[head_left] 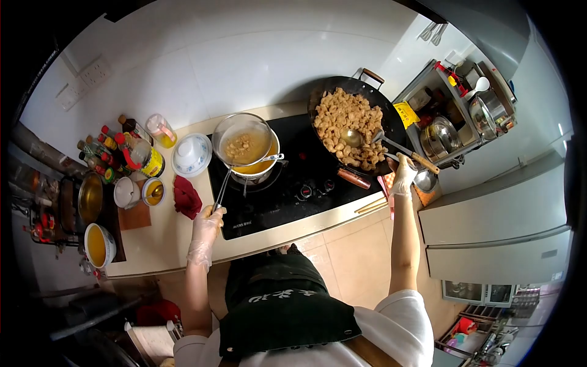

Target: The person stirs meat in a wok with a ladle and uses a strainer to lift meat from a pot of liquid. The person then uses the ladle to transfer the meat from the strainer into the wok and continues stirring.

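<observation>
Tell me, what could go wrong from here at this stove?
The strainer, held by the left hand above the pot, might tip and spill the pieces in it. The wok is well filled with brown chunks, so stirring could push some over its rim. The chopsticks lie near the front edge of the counter and might get knocked off.

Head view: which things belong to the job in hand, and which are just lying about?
In use, it seems: strainer in the left hand, pot beneath it, wok, food pieces, ladle.
Apparently just lying about: red cloth, bottles, chopsticks, yellow packet.
</observation>
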The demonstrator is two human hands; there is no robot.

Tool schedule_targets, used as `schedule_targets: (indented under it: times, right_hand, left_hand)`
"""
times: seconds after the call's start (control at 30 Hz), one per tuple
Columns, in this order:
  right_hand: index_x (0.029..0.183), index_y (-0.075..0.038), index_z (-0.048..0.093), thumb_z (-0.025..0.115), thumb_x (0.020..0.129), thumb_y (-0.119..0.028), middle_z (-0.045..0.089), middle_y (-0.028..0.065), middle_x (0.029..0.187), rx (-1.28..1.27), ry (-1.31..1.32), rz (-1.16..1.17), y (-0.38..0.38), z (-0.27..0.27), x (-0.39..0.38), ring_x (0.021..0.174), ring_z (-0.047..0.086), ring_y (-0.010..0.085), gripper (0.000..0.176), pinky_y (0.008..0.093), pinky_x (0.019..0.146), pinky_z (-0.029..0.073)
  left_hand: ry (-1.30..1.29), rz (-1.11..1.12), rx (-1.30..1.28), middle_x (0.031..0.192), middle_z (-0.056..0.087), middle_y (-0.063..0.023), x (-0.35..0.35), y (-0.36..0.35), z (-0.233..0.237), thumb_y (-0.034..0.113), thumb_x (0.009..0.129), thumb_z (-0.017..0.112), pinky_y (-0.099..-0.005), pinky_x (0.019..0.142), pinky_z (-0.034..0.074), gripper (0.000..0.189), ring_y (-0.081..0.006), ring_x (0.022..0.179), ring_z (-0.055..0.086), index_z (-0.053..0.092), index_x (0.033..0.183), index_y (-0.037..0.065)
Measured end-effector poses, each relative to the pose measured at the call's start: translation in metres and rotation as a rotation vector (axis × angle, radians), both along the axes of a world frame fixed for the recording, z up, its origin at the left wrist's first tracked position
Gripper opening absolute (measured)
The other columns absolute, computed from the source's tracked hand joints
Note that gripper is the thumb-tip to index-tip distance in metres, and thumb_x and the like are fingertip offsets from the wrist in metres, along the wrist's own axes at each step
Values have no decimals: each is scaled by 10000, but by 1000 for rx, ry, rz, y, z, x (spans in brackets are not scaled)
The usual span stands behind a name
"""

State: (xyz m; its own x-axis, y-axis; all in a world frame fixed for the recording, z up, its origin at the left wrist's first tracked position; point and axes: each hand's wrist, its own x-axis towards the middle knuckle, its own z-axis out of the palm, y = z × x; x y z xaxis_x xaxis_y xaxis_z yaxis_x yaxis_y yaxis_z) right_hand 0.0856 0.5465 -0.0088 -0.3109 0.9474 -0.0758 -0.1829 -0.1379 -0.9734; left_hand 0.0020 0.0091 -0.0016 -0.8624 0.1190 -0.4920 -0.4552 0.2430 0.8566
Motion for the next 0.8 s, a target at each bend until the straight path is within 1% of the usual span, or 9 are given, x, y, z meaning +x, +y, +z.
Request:
schedule_targets:
  times: [0.07, 0.17, 0.33, 0.43, 0.63, 0.73, 0.8]
  right_hand:
    - [807, 3, 622, 680, 816, -72, 659, 106, 732, -4, 52, -12, -3, -7, 6, 520, 641, 176, 96, 252, 507, 563]
    - [827, 1, 620, 668, 820, -64, 657, 110, 731, 0, 93, -14, -2, -15, 12, 524, 646, 183, 81, 250, 508, 565]
    - [849, -15, 620, 635, 856, -111, 666, 97, 742, 0, 51, 14, -18, 9, 16, 599, 678, 197, 97, 252, 585, 565]
    - [855, -15, 623, 627, 862, -112, 665, 94, 741, 58, 19, 6, -24, 21, 14, 602, 680, 193, 98, 248, 592, 564]
    - [847, 6, 621, 637, 840, -80, 661, 98, 763, 51, 71, 7, -30, 28, 6, 600, 677, 189, 87, 250, 560, 571]
    - [846, 16, 620, 645, 828, -63, 659, 107, 764, 42, 93, 7, -39, 33, 1, 590, 672, 189, 86, 255, 572, 584]
    - [844, 26, 614, 648, 827, -58, 657, 116, 772, 33, 96, 36, -49, 41, -1, 576, 667, 190, 92, 257, 586, 597]
  left_hand:
    - [3, -7, -12, 547, 453, 44, -2, 0, 0, 201, 888, 611, -238, 393, 244, 159, -47, 409, 333, 641, 884, 45]
    - [6, -19, -17, 549, 456, 43, -3, -1, -4, 208, 891, 608, -237, 390, 246, 168, -47, 408, 336, 644, 898, 44]
    - [-4, -31, -14, 558, 464, 39, -2, -2, 1, 211, 903, 597, -236, 385, 254, 176, -46, 407, 342, 644, 906, 41]
    - [7, -34, -17, 565, 467, 39, -1, -3, -2, 212, 910, 588, -236, 386, 258, 185, -46, 408, 345, 644, 913, 35]
    - [-24, -36, -15, 578, 467, 44, -1, -6, -5, 220, 901, 598, -233, 394, 250, 193, -47, 419, 336, 645, 915, 33]
    - [-31, -61, -24, 569, 420, 59, -1, -6, -5, 220, 949, 535, -209, 363, 224, 185, -29, 392, 310, 634, 943, 64]
    - [-15, -62, -12, 565, 418, 58, -1, -6, -9, 215, 944, 541, -211, 363, 222, 177, -28, 391, 309, 633, 940, 63]
